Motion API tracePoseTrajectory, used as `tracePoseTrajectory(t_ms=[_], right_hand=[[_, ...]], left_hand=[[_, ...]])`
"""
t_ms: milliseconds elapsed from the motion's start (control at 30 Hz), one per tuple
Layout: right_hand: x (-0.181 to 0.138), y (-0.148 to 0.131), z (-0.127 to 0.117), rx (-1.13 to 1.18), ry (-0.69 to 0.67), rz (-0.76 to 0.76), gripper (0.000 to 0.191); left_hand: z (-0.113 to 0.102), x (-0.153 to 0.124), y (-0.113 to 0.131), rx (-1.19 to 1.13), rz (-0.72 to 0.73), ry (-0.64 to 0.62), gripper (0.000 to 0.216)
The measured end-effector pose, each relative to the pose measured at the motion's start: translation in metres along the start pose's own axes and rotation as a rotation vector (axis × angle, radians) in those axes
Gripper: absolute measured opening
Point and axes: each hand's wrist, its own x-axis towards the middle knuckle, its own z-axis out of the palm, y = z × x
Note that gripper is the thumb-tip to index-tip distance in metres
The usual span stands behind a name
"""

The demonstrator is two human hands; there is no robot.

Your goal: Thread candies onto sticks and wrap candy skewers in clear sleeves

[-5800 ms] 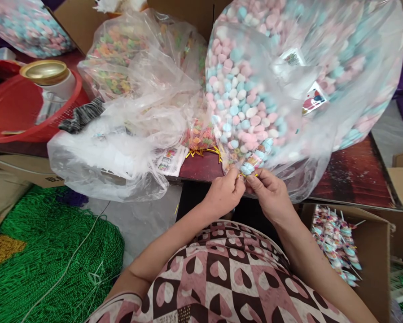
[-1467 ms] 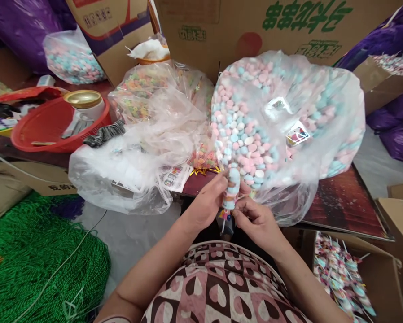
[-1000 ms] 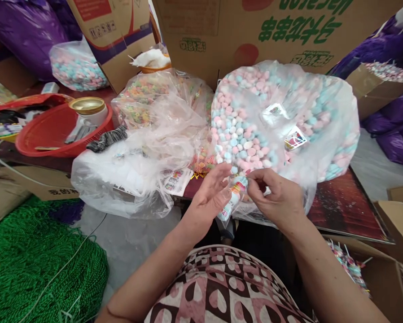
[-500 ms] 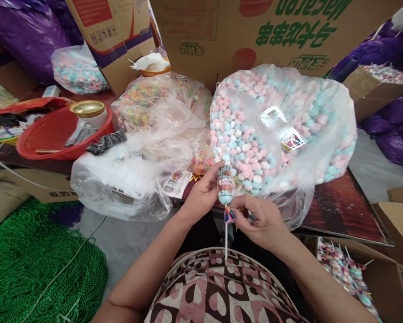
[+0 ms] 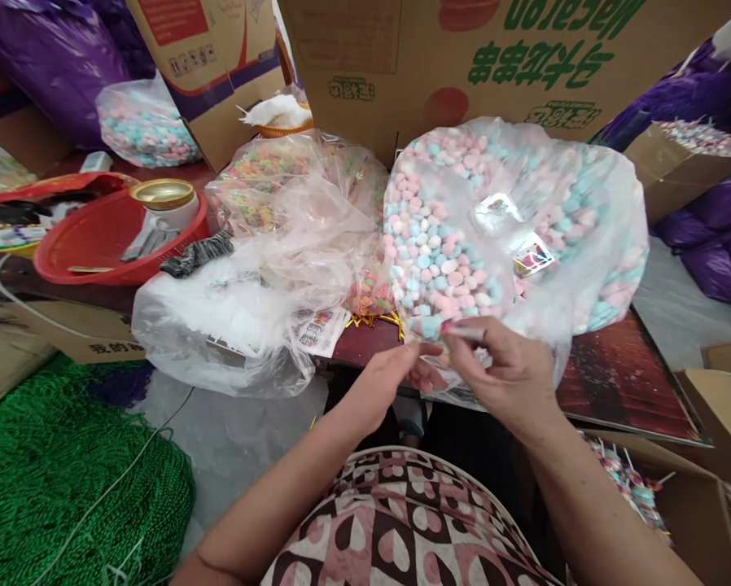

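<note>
My right hand [image 5: 503, 362] is closed in a pinch around a wrapped marshmallow lollipop [image 5: 425, 327], turned sideways with its pale blue end to the left. Motion blur and my fingers hide most of its wrapper and stick. Just left of and below it is my left hand [image 5: 393, 374], its fingers loosely bent and apart, with nothing visible in them. Both hands are over the table's front edge, before a big clear bag of pink, blue and white marshmallows [image 5: 451, 264]. Gold twist ties [image 5: 374, 320] lie beyond my left hand.
Left of the marshmallows is a clear bag of colourful gummies [image 5: 261, 191], with crumpled plastic and printed labels [image 5: 320, 330] before it. A red basket [image 5: 66, 260] stands farther left. Cartons [image 5: 365, 106] rise behind. At lower right, an open box [image 5: 695, 505] holds wrapped lollipops.
The lollipop has gone from upright between both hands to sideways in my right hand, which has risen. My left hand has let go and dropped slightly.
</note>
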Motion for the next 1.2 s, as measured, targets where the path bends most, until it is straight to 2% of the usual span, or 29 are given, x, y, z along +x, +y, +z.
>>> tracePoseTrajectory(t_ms=[100, 167, 300, 400, 433, 500, 567, 633, 700, 800, 900, 967, 1067, 1133, 1200], right_hand=[[-0.013, -0.004, 0.010, 0.073, -0.178, -0.168, 0.013], [-0.019, 0.001, 0.015, 0.073, -0.248, -0.193, 0.016], [-0.019, 0.020, 0.015, -0.060, -0.209, -0.095, 0.014], [-0.013, 0.024, 0.014, -0.113, -0.114, -0.076, 0.010], [-0.012, 0.022, 0.014, -0.105, -0.100, -0.074, 0.010], [-0.011, 0.017, 0.015, -0.068, -0.083, -0.051, 0.010], [-0.014, 0.011, 0.015, 0.010, -0.088, 0.040, 0.011], [-0.018, 0.008, 0.015, 0.147, -0.118, 0.204, 0.010], [-0.023, 0.006, 0.015, 0.354, -0.162, 0.407, 0.010], [-0.029, 0.006, 0.017, 0.757, -0.193, 0.720, 0.017], [-0.032, 0.008, 0.020, 1.104, -0.214, 0.947, 0.024], [-0.032, 0.010, 0.021, 1.204, -0.205, 1.003, 0.026], [-0.031, 0.014, 0.016, 1.206, -0.113, 0.985, 0.030], [-0.032, 0.017, 0.010, 1.162, -0.032, 0.920, 0.029], [-0.035, 0.018, 0.004, 1.096, 0.000, 0.845, 0.023]], left_hand=[[-0.009, 0.011, 0.006, -0.260, -0.056, 0.107, 0.053], [-0.012, 0.008, 0.016, -0.281, 0.008, 0.100, 0.052], [-0.005, -0.007, 0.024, -0.116, 0.160, -0.028, 0.060], [0.004, -0.010, 0.010, 0.058, 0.299, 0.075, 0.033], [0.005, -0.008, 0.003, 0.100, 0.302, 0.116, 0.036], [0.006, -0.003, -0.009, 0.135, 0.223, 0.134, 0.055], [0.003, 0.003, -0.018, 0.142, 0.138, 0.081, 0.056], [-0.002, 0.006, -0.022, 0.175, 0.143, 0.048, 0.052], [-0.006, 0.008, -0.021, 0.312, 0.272, 0.081, 0.045], [-0.009, 0.008, -0.015, 0.667, 0.558, 0.174, 0.029], [-0.006, 0.005, -0.011, 0.905, 0.639, 0.154, 0.025], [-0.004, 0.003, -0.008, 0.923, 0.613, 0.084, 0.032], [-0.003, 0.002, -0.006, 0.783, 0.546, 0.000, 0.043], [-0.007, 0.005, -0.006, 0.680, 0.484, 0.070, 0.043], [-0.013, 0.009, -0.009, 0.623, 0.398, 0.209, 0.043]])
